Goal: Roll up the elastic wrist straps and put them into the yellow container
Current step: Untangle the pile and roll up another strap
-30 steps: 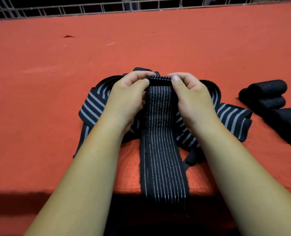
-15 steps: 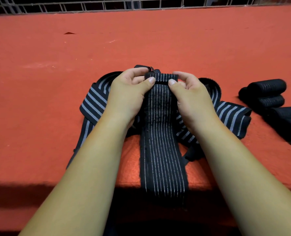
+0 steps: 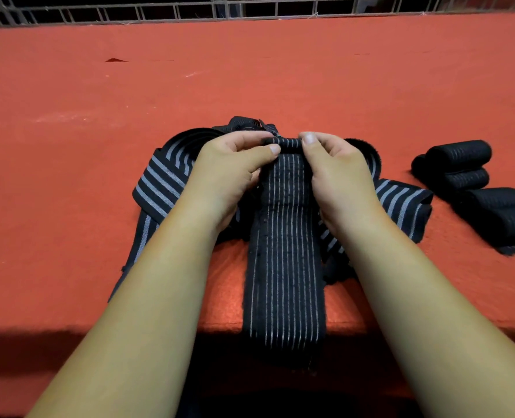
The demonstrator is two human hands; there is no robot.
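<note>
Snugly, fingers (image 3: 260, 152) round strap (image 3: 283, 251) end

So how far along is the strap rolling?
Done: a few rolled black straps lie at the right. In hand: left hand and right hand pinch the far end of the pinstriped black elastic strap, its roll barely started. Left: the rest of it, the broad grey-striped straps underneath, and boxing everything; no yellow container is in view.

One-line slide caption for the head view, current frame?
Left hand and right hand pinch the rolled far end of a pinstriped strap on the red table; rolled straps lie at right.
</note>
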